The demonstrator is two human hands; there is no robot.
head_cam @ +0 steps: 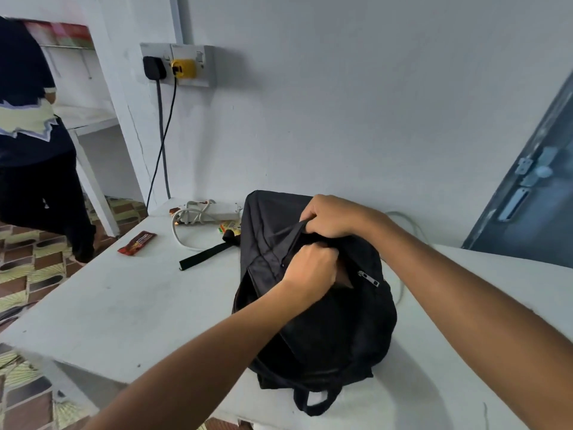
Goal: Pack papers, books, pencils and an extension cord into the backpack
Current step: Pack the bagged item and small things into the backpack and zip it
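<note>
A white table (124, 305) stands against the wall, its top scuffed and speckled. A black backpack (313, 330) lies on it toward the right, its carry loop at the near edge. One black strap (204, 254) runs out flat to the left of the bag. Behind the strap, at the far edge, sits a white extension cord (204, 212) with its cable looped beside it. A small yellow packet (231, 226) lies between cord and bag. A red wrapper (137, 242) lies apart to the left, near the table's edge.
</note>
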